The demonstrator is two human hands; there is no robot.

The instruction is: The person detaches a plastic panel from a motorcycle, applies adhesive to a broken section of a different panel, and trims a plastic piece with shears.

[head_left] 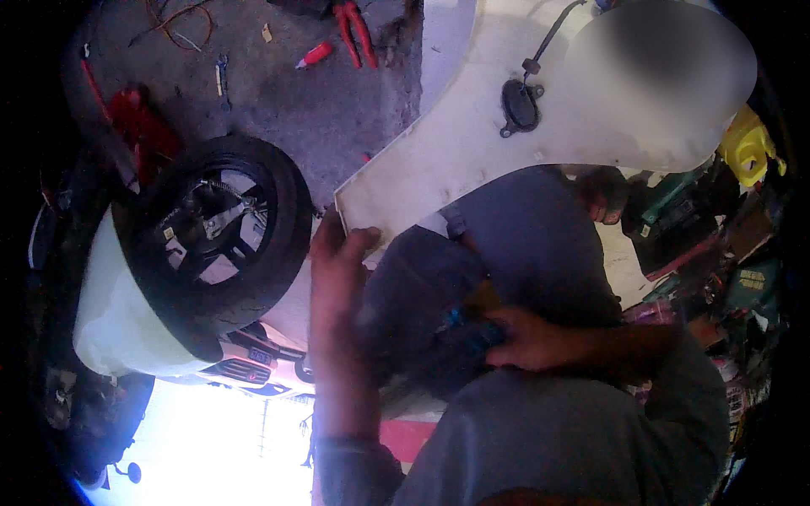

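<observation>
My left hand (344, 249) grips the lower-left corner of a large white body panel (422, 169), thumb and fingers around its edge. A black oval part (521, 107) with a wire lies on the panel, whose upper-right portion is blurred. My right hand (527, 336) is closed on a blue object (472, 329), low over my dark-clad legs (413, 304); a yellowish piece beside it is too dim to identify.
A white two-wheeler (105, 312) with a black wheel (287, 202) occupies the left. Red pliers (359, 42), a wrench (222, 84) and a red tool (135, 126) lie on the concrete floor. A yellow plastic object (747, 148) and assorted clutter (751, 287) crowd the right.
</observation>
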